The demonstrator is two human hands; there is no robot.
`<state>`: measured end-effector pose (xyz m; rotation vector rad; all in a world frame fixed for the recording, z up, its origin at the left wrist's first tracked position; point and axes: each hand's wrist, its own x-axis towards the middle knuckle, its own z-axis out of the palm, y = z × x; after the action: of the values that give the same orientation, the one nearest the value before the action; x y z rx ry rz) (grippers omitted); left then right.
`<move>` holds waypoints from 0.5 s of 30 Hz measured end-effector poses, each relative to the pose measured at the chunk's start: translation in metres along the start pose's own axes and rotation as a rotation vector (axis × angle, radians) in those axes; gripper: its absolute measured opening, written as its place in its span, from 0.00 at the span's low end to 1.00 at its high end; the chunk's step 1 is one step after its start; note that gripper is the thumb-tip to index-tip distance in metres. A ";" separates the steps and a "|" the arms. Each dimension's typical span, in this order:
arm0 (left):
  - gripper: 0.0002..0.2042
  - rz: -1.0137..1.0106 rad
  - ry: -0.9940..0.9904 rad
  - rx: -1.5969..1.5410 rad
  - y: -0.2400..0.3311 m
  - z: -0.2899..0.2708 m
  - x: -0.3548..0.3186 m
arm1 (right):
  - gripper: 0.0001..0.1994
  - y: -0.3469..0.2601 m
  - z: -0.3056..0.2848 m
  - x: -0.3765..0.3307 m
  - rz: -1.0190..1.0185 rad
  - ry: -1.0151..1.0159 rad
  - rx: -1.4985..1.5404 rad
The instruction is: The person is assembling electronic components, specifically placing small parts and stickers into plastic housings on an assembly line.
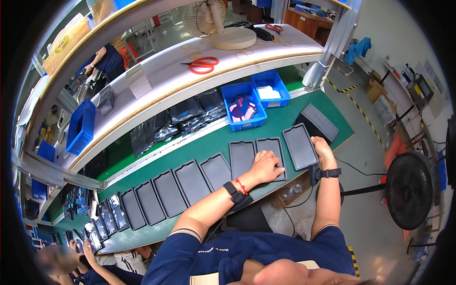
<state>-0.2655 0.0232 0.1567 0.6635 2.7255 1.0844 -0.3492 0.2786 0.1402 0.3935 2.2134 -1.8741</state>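
A row of several flat dark grey trays (192, 182) lies along the green bench (142, 228). My left hand (266, 165) rests palm down, fingers spread, on one tray (270, 149) near the right end of the row. My right hand (321, 145) touches the right edge of the last tray (299, 146), next to a stack of dark trays (319, 121). Both wrists wear black straps; the left also has a red band.
Two blue bins (244, 109) sit at the back of the bench with dark bags (190, 116) beside them. A white shelf above holds red scissors (203, 64) and a small fan (211, 19). A black floor fan (409, 190) stands right. Another person (71, 263) works at lower left.
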 end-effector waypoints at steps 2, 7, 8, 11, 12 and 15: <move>0.15 0.069 -0.037 -0.010 -0.007 0.000 -0.004 | 0.13 0.000 0.002 0.008 -0.022 0.023 -0.166; 0.16 0.103 0.201 0.174 -0.002 -0.031 -0.049 | 0.18 -0.001 0.011 0.006 -0.082 0.147 -0.400; 0.18 -0.003 0.147 0.225 -0.001 -0.046 -0.068 | 0.19 -0.010 0.023 -0.010 -0.238 0.247 -0.616; 0.20 -0.137 0.041 0.250 -0.009 -0.051 -0.097 | 0.30 -0.030 0.062 -0.062 -0.480 0.299 -0.871; 0.21 -0.156 -0.017 0.230 -0.009 -0.047 -0.103 | 0.37 -0.029 0.076 -0.076 -0.431 0.230 -0.929; 0.25 -0.048 -0.021 0.142 0.005 -0.024 -0.103 | 0.45 -0.045 0.114 -0.104 -0.236 0.083 -1.129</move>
<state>-0.1780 -0.0347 0.1739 0.6206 2.8041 0.8750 -0.2676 0.1529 0.1974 -0.0130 2.9911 -0.4191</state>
